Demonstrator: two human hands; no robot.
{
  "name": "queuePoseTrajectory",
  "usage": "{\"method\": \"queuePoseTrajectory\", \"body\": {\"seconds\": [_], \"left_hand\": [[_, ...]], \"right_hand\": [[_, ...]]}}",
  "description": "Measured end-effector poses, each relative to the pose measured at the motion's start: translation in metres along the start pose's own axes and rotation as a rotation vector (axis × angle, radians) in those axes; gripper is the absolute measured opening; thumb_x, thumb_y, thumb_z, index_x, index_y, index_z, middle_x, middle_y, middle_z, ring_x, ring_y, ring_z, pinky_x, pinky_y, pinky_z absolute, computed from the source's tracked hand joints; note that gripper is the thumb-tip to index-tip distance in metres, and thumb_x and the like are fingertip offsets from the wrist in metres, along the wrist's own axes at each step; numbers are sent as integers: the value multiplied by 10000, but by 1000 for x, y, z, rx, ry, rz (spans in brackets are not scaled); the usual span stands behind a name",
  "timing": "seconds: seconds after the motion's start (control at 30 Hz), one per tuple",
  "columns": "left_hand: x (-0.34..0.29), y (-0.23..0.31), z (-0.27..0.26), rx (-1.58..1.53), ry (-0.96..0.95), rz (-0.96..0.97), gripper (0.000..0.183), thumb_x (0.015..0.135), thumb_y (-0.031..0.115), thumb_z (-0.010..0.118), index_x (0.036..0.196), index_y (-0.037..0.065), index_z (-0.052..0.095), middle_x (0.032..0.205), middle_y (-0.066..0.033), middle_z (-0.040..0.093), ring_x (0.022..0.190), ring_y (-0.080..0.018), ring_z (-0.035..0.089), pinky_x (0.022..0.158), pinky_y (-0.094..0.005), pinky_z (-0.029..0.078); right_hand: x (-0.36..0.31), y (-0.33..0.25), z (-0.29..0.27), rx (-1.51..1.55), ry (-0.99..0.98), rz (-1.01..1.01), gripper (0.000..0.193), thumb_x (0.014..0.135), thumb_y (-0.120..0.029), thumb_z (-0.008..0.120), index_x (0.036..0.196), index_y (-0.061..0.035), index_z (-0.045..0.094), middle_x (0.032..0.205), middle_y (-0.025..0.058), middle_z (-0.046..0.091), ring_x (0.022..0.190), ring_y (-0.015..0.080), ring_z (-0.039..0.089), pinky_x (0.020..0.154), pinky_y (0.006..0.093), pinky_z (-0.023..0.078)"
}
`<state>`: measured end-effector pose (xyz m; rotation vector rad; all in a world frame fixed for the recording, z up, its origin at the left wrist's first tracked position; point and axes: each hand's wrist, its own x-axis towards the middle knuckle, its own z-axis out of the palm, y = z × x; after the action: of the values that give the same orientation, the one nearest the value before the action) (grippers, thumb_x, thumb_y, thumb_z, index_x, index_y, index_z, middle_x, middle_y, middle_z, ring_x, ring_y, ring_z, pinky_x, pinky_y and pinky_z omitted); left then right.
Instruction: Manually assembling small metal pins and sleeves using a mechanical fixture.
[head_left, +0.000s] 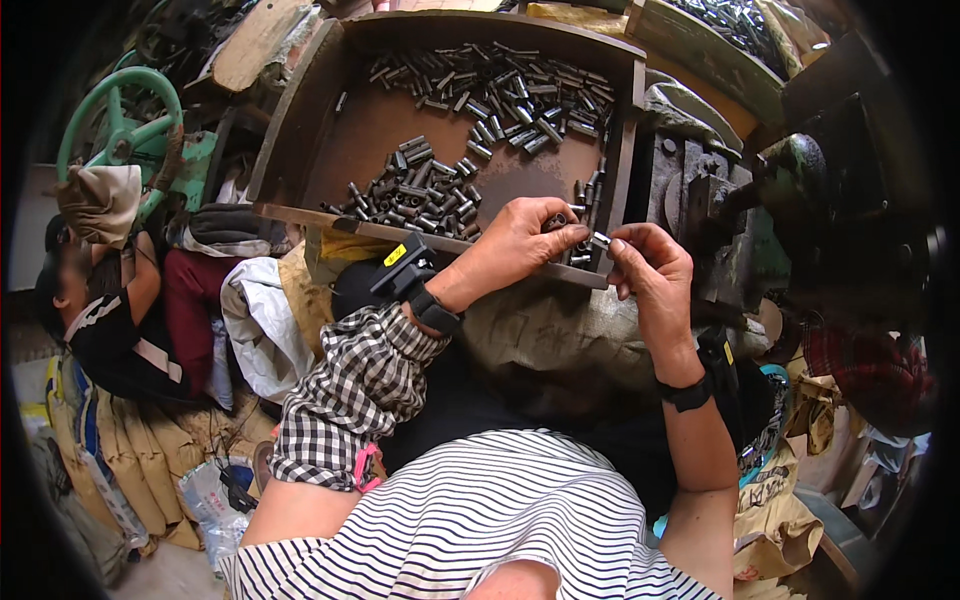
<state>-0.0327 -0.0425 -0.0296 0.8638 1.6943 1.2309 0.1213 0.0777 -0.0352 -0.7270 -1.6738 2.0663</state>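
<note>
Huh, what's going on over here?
Someone seated at a brown tray has both hands at its near right corner. The left hand seems to hold a dark metal tube, while the right hand pinches a small shiny piece. Two loose heaps of short metal tubes lie in the tray, beside a dark machine.
</note>
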Motion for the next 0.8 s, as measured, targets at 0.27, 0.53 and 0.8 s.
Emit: {"method": "queuePoseTrajectory", "body": {"seconds": [0.27, 0.53, 0.8], "left_hand": [[-10, -16, 4, 135, 84, 193, 213, 894, 144, 603, 1037, -9, 639, 759, -40, 631, 622, -54, 542, 530, -213, 423], [-13, -19, -4, -545, -3, -84, 177, 894, 132, 601, 1023, 11, 592, 762, -12, 617, 577, -42, 571, 442, -146, 417], [-17, -17, 1, -745, -90, -132, 187, 901, 104, 579, 1048, -12, 583, 815, -47, 634, 625, -65, 592, 488, -153, 477]], "right_hand": [[-4, 16, 1, 79, -2, 43, 116, 869, -95, 626, 907, 14, 616, 773, 23, 614, 557, 39, 564, 442, 149, 394], [-5, 12, 2, 126, -11, 70, 112, 869, -86, 620, 907, 19, 612, 766, 21, 607, 554, 49, 558, 455, 158, 404], [-9, 9, 2, 186, -24, 111, 121, 866, -90, 625, 915, 19, 609, 770, 26, 605, 556, 55, 562, 463, 159, 410]]}}
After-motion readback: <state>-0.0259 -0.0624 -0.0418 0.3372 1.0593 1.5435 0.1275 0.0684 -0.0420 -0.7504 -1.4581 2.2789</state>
